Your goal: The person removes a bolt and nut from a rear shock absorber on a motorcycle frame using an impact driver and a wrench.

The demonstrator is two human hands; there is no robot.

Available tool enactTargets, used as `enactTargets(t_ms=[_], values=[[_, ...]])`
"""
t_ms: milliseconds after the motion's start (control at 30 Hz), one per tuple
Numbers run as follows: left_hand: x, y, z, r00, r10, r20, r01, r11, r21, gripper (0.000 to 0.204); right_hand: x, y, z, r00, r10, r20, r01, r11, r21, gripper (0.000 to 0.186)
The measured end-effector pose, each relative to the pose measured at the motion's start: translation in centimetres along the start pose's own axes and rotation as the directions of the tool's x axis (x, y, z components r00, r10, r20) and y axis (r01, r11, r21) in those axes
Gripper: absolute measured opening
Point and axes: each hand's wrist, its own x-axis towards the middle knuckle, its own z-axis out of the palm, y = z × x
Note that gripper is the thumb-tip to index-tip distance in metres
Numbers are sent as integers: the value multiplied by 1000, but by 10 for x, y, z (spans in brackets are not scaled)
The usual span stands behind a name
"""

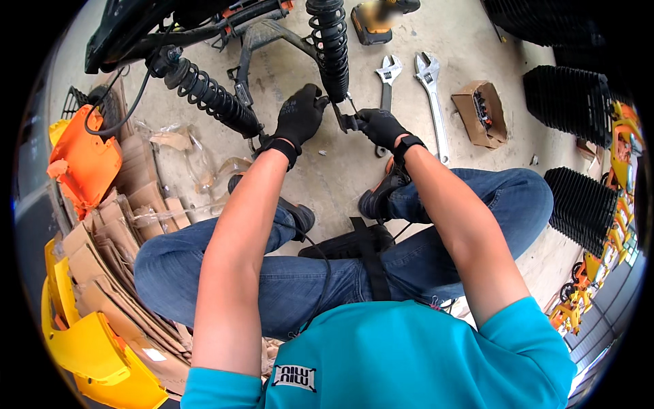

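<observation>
Both my hands wear black gloves and meet at the lower end of a black coil-spring shock absorber (330, 48). My left hand (298, 117) is closed just left of that end, with its fingers curled; what they grip, if anything, is hidden. My right hand (379, 127) pinches a small dark metal part (348, 123) that hangs at the foot of the shock absorber. A second coil-spring shock absorber (212, 97) slants down to the left of my left hand. Both are by the black vehicle frame (262, 35) ahead of me.
Two adjustable wrenches (432, 88) lie on the floor to the right, beside an open cardboard box (481, 116) of small parts. A yellow-and-black power tool (372, 27) is farther off. Flattened cardboard (112, 238), orange panels (95, 153) and yellow panels (88, 347) sit at left; black ribbed stacks (579, 208) stand right.
</observation>
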Motion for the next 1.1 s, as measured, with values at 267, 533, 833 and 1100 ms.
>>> enactTargets(t_ms=[267,533,833,1100], values=[[3,5,1,1000,-5,-27,5,1000,0,17,-34,-36,-47,992,33,123,-35,999,11,23],[2,0,3,994,102,-27,-101,994,43,15,-22,-90,-110,977,-214,-16,202,942,-268,31],[1,2,-1,993,115,-14,-113,988,102,14,-34,-71,-84,991,-110,-74,98,984,-152,24],[7,-14,3,992,90,91,-90,996,-7,23,-16,-9,-2,999,18,41,-23,990,137,19]])
